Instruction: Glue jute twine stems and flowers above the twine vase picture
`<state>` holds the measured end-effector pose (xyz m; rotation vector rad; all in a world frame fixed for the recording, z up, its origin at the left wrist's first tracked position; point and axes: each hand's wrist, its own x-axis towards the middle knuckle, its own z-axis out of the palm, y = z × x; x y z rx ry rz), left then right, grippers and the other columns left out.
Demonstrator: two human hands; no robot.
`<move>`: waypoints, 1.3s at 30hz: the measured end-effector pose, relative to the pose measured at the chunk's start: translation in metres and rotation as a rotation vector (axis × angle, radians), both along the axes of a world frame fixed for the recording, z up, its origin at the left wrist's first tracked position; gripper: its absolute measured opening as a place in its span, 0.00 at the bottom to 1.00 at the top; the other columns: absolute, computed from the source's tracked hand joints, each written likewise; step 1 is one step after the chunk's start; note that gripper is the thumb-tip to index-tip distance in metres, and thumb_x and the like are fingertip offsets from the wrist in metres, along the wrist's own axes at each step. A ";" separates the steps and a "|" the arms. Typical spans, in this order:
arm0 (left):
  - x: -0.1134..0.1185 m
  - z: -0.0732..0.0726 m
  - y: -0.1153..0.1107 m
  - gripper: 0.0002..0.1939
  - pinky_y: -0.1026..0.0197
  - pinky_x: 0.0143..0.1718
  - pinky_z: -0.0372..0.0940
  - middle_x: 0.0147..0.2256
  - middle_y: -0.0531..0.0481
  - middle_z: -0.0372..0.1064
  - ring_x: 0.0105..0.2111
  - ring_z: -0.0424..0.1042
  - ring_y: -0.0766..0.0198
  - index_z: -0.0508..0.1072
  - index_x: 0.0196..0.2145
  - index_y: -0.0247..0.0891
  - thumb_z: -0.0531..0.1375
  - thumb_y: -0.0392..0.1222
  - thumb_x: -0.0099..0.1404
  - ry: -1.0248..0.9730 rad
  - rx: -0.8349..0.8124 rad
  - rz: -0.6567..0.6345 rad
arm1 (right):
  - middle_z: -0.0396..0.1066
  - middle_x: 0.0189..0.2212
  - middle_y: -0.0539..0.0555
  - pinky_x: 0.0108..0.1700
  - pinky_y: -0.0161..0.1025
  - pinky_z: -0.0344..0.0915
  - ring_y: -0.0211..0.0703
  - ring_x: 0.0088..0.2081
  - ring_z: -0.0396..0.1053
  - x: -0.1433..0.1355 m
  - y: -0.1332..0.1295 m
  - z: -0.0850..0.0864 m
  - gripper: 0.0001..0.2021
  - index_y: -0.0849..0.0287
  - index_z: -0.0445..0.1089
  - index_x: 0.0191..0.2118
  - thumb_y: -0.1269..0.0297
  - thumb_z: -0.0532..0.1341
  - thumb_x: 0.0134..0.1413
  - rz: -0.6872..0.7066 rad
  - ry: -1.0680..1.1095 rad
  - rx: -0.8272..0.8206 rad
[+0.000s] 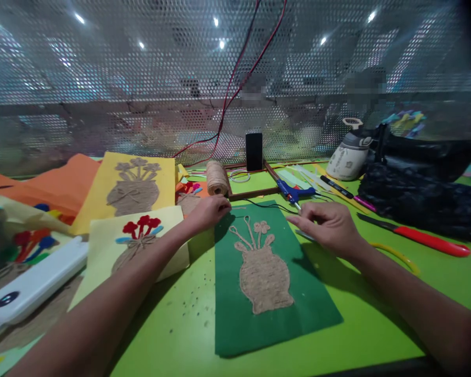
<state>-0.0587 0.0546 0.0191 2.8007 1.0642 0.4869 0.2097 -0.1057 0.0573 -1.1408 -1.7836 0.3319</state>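
A dark green sheet (314, 309) lies on the table and bears a vase with flowers made of jute twine (265, 280). One twine flower (261, 226) has a full head, while two stems beside it end in thin loops. At the sheet's top left corner, my left hand (210, 213) is closed in a pinch, with a short end of twine (238, 208) showing at its fingertips. My right hand (329, 226) is closed over the sheet's upper right edge. A grey flat piece (305, 235) shows beneath its fingers; whether they grip it is unclear.
A twine spool (216, 178) lies behind my left hand. The blue glue gun (294, 192) points toward my right hand. Right: a red-handled knife (432, 241), marker (336, 186), bottle (347, 157) and black bag (408, 188). Left: finished yellow card (90, 204) and white device (39, 283).
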 end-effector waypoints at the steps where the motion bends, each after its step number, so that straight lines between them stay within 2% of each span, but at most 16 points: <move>1: 0.000 0.000 0.000 0.09 0.64 0.33 0.61 0.34 0.47 0.74 0.32 0.71 0.64 0.76 0.35 0.37 0.56 0.38 0.65 0.001 0.002 -0.004 | 0.60 0.18 0.46 0.26 0.35 0.57 0.34 0.21 0.58 0.000 0.000 0.000 0.15 0.57 0.63 0.20 0.63 0.64 0.55 0.029 -0.020 0.028; 3: 0.000 0.001 -0.001 0.09 0.64 0.34 0.62 0.35 0.46 0.74 0.33 0.71 0.63 0.76 0.36 0.36 0.55 0.37 0.65 0.001 0.006 -0.012 | 0.65 0.24 0.48 0.33 0.37 0.62 0.37 0.27 0.64 0.000 0.004 -0.004 0.04 0.58 0.70 0.30 0.68 0.64 0.54 0.048 -0.067 0.062; 4: -0.001 0.000 -0.001 0.09 0.64 0.34 0.62 0.36 0.46 0.74 0.33 0.71 0.63 0.76 0.37 0.36 0.55 0.36 0.64 0.000 0.008 -0.016 | 0.66 0.27 0.49 0.35 0.38 0.63 0.39 0.30 0.65 0.002 0.007 -0.007 0.01 0.58 0.72 0.34 0.69 0.64 0.54 0.032 -0.092 0.061; 7: -0.002 -0.001 0.001 0.09 0.63 0.37 0.64 0.37 0.46 0.73 0.35 0.72 0.62 0.75 0.38 0.36 0.54 0.34 0.64 -0.007 0.010 -0.029 | 0.66 0.28 0.50 0.36 0.39 0.63 0.40 0.30 0.65 0.007 0.017 -0.016 0.08 0.59 0.73 0.41 0.70 0.61 0.55 -0.084 -0.097 -0.005; 12: -0.001 -0.004 0.002 0.10 0.63 0.38 0.65 0.36 0.47 0.73 0.37 0.72 0.63 0.74 0.38 0.36 0.53 0.33 0.65 -0.024 0.006 -0.057 | 0.67 0.24 0.49 0.28 0.37 0.62 0.39 0.25 0.64 0.009 0.021 -0.022 0.06 0.60 0.74 0.35 0.64 0.62 0.55 -0.124 -0.059 -0.101; 16: 0.000 -0.004 0.000 0.11 0.63 0.35 0.63 0.36 0.46 0.70 0.34 0.70 0.63 0.74 0.38 0.36 0.52 0.33 0.66 -0.029 0.006 -0.076 | 0.63 0.15 0.46 0.22 0.36 0.58 0.36 0.18 0.60 0.008 0.020 -0.021 0.15 0.59 0.72 0.24 0.57 0.60 0.58 -0.169 -0.051 -0.140; 18: 0.001 -0.004 -0.001 0.12 0.63 0.34 0.63 0.35 0.47 0.69 0.33 0.70 0.64 0.75 0.38 0.36 0.52 0.33 0.66 -0.026 0.005 -0.082 | 0.66 0.17 0.48 0.24 0.36 0.61 0.38 0.20 0.63 0.011 0.023 -0.023 0.14 0.59 0.73 0.25 0.57 0.61 0.57 -0.211 -0.035 -0.124; 21: 0.002 -0.003 -0.003 0.11 0.64 0.34 0.62 0.35 0.47 0.69 0.34 0.70 0.64 0.75 0.37 0.36 0.52 0.33 0.66 -0.022 0.003 -0.091 | 0.73 0.29 0.53 0.32 0.39 0.68 0.42 0.29 0.70 0.017 0.030 -0.030 0.08 0.59 0.75 0.34 0.60 0.62 0.54 -0.235 -0.017 -0.096; 24: 0.003 -0.004 -0.005 0.11 0.64 0.36 0.63 0.36 0.47 0.69 0.36 0.70 0.63 0.75 0.37 0.36 0.52 0.33 0.66 -0.013 -0.001 -0.096 | 0.74 0.36 0.56 0.38 0.42 0.71 0.44 0.34 0.72 0.022 0.037 -0.038 0.10 0.58 0.75 0.39 0.62 0.62 0.52 -0.226 -0.026 -0.105; 30: 0.004 -0.010 -0.005 0.11 0.63 0.36 0.63 0.36 0.46 0.69 0.36 0.70 0.62 0.75 0.37 0.36 0.53 0.33 0.66 0.000 -0.010 -0.086 | 0.73 0.34 0.57 0.38 0.42 0.70 0.44 0.34 0.71 0.025 0.040 -0.044 0.07 0.59 0.75 0.33 0.64 0.61 0.53 -0.222 -0.064 -0.143; 39: 0.007 -0.011 -0.006 0.11 0.62 0.37 0.63 0.36 0.45 0.69 0.36 0.71 0.62 0.75 0.38 0.35 0.52 0.35 0.68 -0.014 -0.022 -0.078 | 0.74 0.33 0.56 0.35 0.40 0.68 0.45 0.35 0.72 0.024 0.041 -0.046 0.07 0.58 0.74 0.31 0.64 0.60 0.54 -0.193 -0.072 -0.171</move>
